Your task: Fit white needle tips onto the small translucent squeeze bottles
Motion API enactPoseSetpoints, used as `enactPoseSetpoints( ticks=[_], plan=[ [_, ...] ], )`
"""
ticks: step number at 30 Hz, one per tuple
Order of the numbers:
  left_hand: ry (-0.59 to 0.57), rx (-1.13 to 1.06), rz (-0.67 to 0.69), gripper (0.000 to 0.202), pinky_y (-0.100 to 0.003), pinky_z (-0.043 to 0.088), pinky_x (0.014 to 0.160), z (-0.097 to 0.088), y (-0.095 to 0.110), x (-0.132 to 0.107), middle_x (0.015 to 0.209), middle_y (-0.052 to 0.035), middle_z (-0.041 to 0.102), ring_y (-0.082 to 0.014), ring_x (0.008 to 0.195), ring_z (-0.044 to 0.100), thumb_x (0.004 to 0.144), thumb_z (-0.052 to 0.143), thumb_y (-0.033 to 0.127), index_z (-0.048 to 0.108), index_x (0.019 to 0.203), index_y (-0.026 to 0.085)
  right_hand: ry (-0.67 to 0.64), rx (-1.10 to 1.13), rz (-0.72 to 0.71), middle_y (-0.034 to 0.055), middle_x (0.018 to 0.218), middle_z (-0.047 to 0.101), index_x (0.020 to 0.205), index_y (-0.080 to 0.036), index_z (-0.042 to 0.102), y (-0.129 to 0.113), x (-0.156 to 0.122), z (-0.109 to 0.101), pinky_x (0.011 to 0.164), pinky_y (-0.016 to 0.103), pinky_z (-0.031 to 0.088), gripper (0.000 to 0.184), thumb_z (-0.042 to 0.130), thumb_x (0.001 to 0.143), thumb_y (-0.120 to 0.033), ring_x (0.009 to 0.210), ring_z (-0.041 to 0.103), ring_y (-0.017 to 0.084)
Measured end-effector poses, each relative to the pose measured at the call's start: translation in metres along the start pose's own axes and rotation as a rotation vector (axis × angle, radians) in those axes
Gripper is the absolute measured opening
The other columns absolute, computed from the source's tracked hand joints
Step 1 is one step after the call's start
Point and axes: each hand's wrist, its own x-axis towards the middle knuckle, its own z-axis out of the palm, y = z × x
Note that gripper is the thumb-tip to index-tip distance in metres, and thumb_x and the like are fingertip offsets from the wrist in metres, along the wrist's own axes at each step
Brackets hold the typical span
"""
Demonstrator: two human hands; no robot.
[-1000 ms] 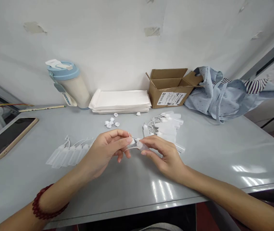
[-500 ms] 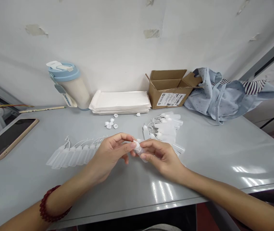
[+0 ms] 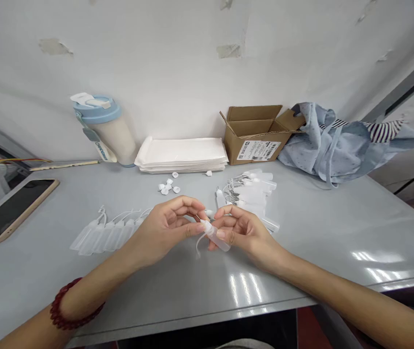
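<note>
Across the grey desk (image 3: pixel 312 232), a blue cloth (image 3: pixel 316 152) and a cardboard box (image 3: pixel 254 140) sit along the back edge. Midway to the front edge, the right hand's (image 3: pixel 252 233) grip pinches a tilted small bottle (image 3: pixel 222 241); the left hand's (image 3: pixel 165 233) grip pinches its white top (image 3: pixel 207 226). Loose caps (image 3: pixel 165 190) lie nearer the back edge.

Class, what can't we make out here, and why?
In the head view:
Box label, print: too small.
Box, bottom: hidden by its front wall.
Phone, left end: cut off by picture's edge.
Left row of bottles, right end: covered by left hand.
Held bottle: partly behind right hand.
</note>
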Motion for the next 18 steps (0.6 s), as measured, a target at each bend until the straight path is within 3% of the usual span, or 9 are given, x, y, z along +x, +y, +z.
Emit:
enactPoseSetpoints(
  ticks=[4, 8, 12, 18],
  plan=[
    [-0.083, -0.008, 0.068, 0.014, -0.025, 0.051, 0.076, -0.0029, 0.0016, -0.004, 0.094, -0.0012, 0.067, -0.0132, 0.082, 0.064, 0.083, 0.067, 0.023, 0.064, 0.096, 0.02, -0.115, 0.193, 0.111, 0.0035, 0.078, 0.071, 0.098, -0.018, 0.052, -0.0019, 0.0008, -0.0037, 0.067, 0.027, 0.049, 0.029, 0.071, 0.079, -0.026, 0.064, 0.069, 0.014],
    [-0.121, 0.024, 0.145, 0.01, -0.023, 0.049, 0.082, -0.0034, 0.0004, -0.0053, 0.094, 0.0001, 0.069, -0.0119, 0.09, 0.062, 0.087, 0.063, 0.019, 0.066, 0.096, 0.021, -0.136, 0.269, 0.182, 0.0054, 0.079, 0.072, 0.097, -0.017, 0.053, -0.0023, 0.0013, -0.0044, 0.069, 0.027, 0.049, 0.03, 0.073, 0.077, -0.025, 0.065, 0.069, 0.015],
    [-0.15, 0.024, 0.16, 0.012, -0.02, 0.05, 0.079, -0.0029, 0.0025, -0.0058, 0.098, 0.0007, 0.069, -0.011, 0.09, 0.063, 0.088, 0.062, 0.018, 0.068, 0.097, 0.023, -0.129, 0.252, 0.165, 0.0042, 0.079, 0.072, 0.096, -0.017, 0.053, -0.0039, 0.0015, -0.003, 0.069, 0.027, 0.049, 0.029, 0.073, 0.077, -0.025, 0.065, 0.069, 0.014],
    [-0.076, 0.046, 0.124, 0.008, -0.016, 0.05, 0.074, -0.0005, 0.0029, -0.0051, 0.09, 0.0025, 0.069, -0.0093, 0.083, 0.063, 0.085, 0.065, 0.021, 0.072, 0.088, 0.024, -0.138, 0.163, 0.074, 0.0028, 0.081, 0.071, 0.101, -0.018, 0.056, -0.0019, 0.0019, -0.0038, 0.069, 0.028, 0.048, 0.027, 0.071, 0.08, -0.024, 0.068, 0.068, 0.013]
  ],
)
